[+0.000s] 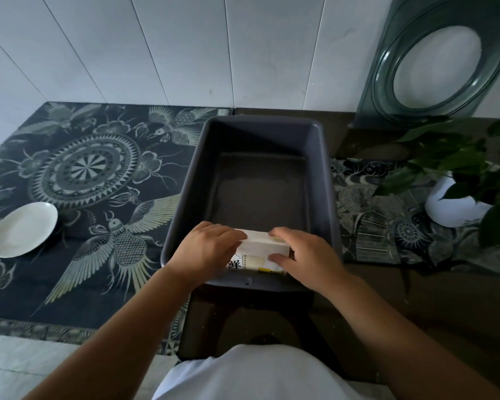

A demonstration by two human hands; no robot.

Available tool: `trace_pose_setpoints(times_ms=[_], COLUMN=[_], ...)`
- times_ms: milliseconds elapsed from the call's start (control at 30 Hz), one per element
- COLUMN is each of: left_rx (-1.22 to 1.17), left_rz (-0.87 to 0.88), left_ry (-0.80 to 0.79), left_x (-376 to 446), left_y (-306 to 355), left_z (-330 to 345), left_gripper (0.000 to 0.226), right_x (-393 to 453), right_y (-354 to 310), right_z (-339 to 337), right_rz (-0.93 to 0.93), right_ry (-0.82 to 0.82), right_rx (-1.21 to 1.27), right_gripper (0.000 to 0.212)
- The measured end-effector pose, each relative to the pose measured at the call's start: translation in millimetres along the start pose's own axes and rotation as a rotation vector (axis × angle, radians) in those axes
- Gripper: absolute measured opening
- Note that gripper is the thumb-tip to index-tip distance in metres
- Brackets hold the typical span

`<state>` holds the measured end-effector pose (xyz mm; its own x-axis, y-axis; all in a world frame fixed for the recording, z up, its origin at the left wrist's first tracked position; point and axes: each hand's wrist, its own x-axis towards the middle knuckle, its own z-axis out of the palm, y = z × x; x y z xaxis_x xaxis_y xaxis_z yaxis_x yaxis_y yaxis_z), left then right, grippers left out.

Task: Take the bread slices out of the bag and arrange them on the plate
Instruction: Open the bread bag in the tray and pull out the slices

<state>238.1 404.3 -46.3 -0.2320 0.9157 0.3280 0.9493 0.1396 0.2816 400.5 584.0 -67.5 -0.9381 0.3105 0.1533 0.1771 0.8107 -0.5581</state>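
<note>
A bag of bread slices (260, 251), white with printed characters and a yellow mark, lies at the near end of a dark grey plastic bin (185, 180). My left hand (207, 248) grips the bag's left end. My right hand (303, 252) holds its right end, thumb on the front face. The slices themselves are hidden inside the wrapping. An empty white plate (23, 229) sits far to the left on the patterned cloth, well apart from both hands.
The bin rests on a dark stool (243, 319). A dark patterned cloth (98, 168) covers the low surface on the left. A potted green plant in a white pot (456, 206) stands at the right, a green glass-like frame (433, 59) leans against the wall behind.
</note>
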Motion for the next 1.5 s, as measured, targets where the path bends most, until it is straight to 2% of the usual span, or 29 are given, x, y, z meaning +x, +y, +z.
trace_pose_setpoints(times_ms=[133,267,333,400,467,600,733,833,967,1167,1233,1300,1400,1500], left_rx=[-0.024,-0.047,-0.054,-0.044,-0.021,0.07,0.012,-0.038,-0.088,-0.129,-0.057,0.032,0.069,0.091], left_rz=[-0.056,-0.053,-0.04,-0.028,-0.002,-0.022,0.0,0.002,-0.024,-0.165,-0.113,-0.062,-0.013,-0.026], left_ry=[-0.008,-0.056,-0.074,-0.089,-0.122,-0.122,-0.016,-0.026,-0.095,-0.257,-0.174,-0.077,-0.024,0.007], left_x=[6,8,9,10,11,6,4,6,13,25,23,18,12,10], left_y=[2,4,5,5,6,11,16,16,16,5,9,16,28,32], left_z=[-5,-8,-8,-10,-11,-13,-19,-25,-30,-37,-34,-29,-22,-18], left_gripper=[0.013,0.016,0.02,0.026,0.032,0.045,0.017,0.018,0.013,0.014,0.012,0.021,0.032,0.032], right_x=[0,4,2,2,3,1,-2,0,8,29,28,25,21,17], right_y=[-2,-4,-6,-8,-8,-5,-8,-11,-18,-14,-12,-8,-3,1], right_z=[-4,-11,-16,-18,-19,-23,-31,-37,-40,-44,-42,-40,-38,-38], right_rz=[-0.033,0.016,-0.082,-0.225,-0.274,-0.189,-0.176,-0.173,-0.219,-0.08,-0.04,0.009,0.077,0.114], right_ry=[0.078,0.029,0.062,0.061,0.052,0.02,-0.055,-0.076,-0.038,-0.191,-0.205,-0.203,-0.217,-0.245], right_rx=[0.027,0.067,-0.054,-0.225,-0.248,-0.094,-0.04,-0.031,-0.111,-0.024,0.023,0.097,0.185,0.244], right_gripper=[0.016,0.018,0.026,0.024,0.02,0.029,0.03,0.028,0.018,0.016,0.013,0.012,0.011,0.01])
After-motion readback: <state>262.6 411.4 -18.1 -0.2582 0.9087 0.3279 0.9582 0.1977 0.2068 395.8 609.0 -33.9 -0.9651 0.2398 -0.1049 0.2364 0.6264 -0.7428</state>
